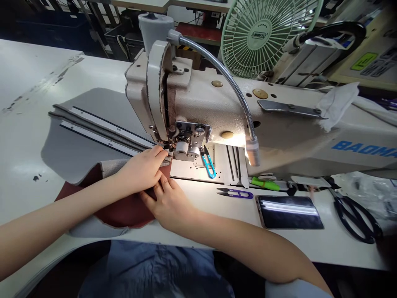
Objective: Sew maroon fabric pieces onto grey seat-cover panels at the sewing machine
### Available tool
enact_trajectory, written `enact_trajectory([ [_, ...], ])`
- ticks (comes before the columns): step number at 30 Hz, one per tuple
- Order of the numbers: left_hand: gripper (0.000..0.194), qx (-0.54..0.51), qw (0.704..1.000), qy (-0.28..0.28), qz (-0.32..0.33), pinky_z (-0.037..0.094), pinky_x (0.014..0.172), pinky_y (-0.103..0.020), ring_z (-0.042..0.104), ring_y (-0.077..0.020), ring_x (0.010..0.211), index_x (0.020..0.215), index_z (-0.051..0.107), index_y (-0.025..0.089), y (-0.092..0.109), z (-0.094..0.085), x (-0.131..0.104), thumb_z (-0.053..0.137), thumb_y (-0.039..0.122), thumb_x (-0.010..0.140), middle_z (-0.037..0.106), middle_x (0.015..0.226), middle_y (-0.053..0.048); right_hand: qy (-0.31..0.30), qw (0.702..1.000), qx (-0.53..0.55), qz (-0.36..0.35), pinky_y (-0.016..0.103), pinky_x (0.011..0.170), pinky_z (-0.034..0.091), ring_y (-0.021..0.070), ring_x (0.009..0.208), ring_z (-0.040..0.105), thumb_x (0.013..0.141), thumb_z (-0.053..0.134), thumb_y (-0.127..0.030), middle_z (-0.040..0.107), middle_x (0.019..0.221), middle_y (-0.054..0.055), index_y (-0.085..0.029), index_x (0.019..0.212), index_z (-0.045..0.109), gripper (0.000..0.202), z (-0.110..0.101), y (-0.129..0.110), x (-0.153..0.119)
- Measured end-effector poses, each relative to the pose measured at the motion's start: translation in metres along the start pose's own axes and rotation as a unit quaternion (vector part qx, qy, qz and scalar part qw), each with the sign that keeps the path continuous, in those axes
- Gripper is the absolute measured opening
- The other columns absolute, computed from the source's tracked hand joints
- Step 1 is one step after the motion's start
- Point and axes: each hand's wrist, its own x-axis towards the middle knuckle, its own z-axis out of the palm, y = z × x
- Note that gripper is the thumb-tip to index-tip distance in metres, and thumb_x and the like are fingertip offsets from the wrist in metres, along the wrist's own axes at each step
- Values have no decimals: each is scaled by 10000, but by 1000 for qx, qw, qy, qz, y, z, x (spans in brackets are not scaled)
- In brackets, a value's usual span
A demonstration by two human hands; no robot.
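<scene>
A sewing machine (198, 95) stands over a workpiece of grey and maroon sheet material (130, 209), fabric or leather. Beside the needle area, my left hand (144, 169) presses its closed fingers on the piece's edge. My right hand (172, 203) is just below, thumb and fingers closed on the maroon part, its fingertips touching my left hand. To the left, the grey panel (89, 107) carries two white strips (99, 138) with dark edges, running toward the presser foot. The needle and the stitching point are hidden behind my left fingers and the machine head.
Blue thread snips (208, 163) lie on the machine bed, purple snips (235, 193) in front. A phone (290, 212), black-handled scissors (356, 217) and a green-handled tool (265, 183) are to the right. A bendable lamp (252, 151) hangs over the bed; a green fan (260, 35) stands behind.
</scene>
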Motion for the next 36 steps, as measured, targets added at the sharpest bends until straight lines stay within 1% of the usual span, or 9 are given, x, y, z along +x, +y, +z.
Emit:
enact_trajectory([
  [3,424,28,998,26,55,510,953,-401,591,-289,1099,1248,598,69,0,4,-4,455,96,850,547,1287,-180,-5,1000,13,-11,527,962,412,359,1219,549,975,426,-208,609,1250,283,-85,1351,511,404,-1,1,0],
  [6,433,27,994,13,101,466,1030,-418,554,-303,1177,1257,605,55,-2,5,-7,433,81,861,559,1310,-177,-14,999,31,-12,540,982,397,364,1238,534,978,430,-203,587,1276,303,-72,1329,527,387,-3,1,1],
  [10,522,-37,998,-20,48,513,941,-373,610,-258,1086,1348,545,103,-6,-1,-2,414,68,845,595,1253,-148,-15,999,34,-3,530,962,408,362,1247,524,980,438,-209,582,1283,308,-86,1418,466,456,-3,1,3],
  [16,463,-49,997,-60,24,527,845,-372,651,-265,995,1239,609,183,-15,-11,19,476,118,799,645,1130,-109,-33,999,8,9,497,898,438,377,1256,518,999,422,-228,584,1296,295,-157,1453,470,463,-3,4,6],
  [22,404,-47,998,-39,6,505,881,-348,638,-252,1035,1180,636,201,-15,-8,28,488,138,809,673,1108,-80,-18,1000,-11,17,474,890,449,365,1245,528,993,434,-223,605,1272,271,-172,1457,470,468,0,10,10],
  [26,414,-8,999,-19,45,483,914,-371,609,-258,1057,1210,625,159,-5,-9,7,452,110,838,654,1199,-110,-25,1000,-4,17,477,902,450,359,1240,534,973,463,-218,603,1285,260,-144,1352,554,397,1,13,12],
  [29,476,81,996,17,44,462,908,-449,561,-334,1128,1298,578,94,4,-14,-23,467,106,835,551,1380,-172,-44,999,-3,13,478,937,431,365,1237,551,981,447,-213,604,1287,275,-101,1226,626,323,-8,12,10],
  [32,428,123,992,5,-3,463,811,-459,600,-353,1032,1247,607,89,9,-21,-41,475,104,840,648,1196,-192,-81,997,7,1,477,927,430,362,1254,549,982,460,-238,592,1314,279,-135,1356,539,396,-23,7,6],
  [36,175,96,993,-70,19,457,759,-425,639,-301,820,888,656,152,7,-26,-28,486,137,851,676,842,-117,-119,991,12,-55,491,899,426,380,1274,535,980,480,-302,578,1341,268,-233,1427,479,452,-34,-2,-3],
])
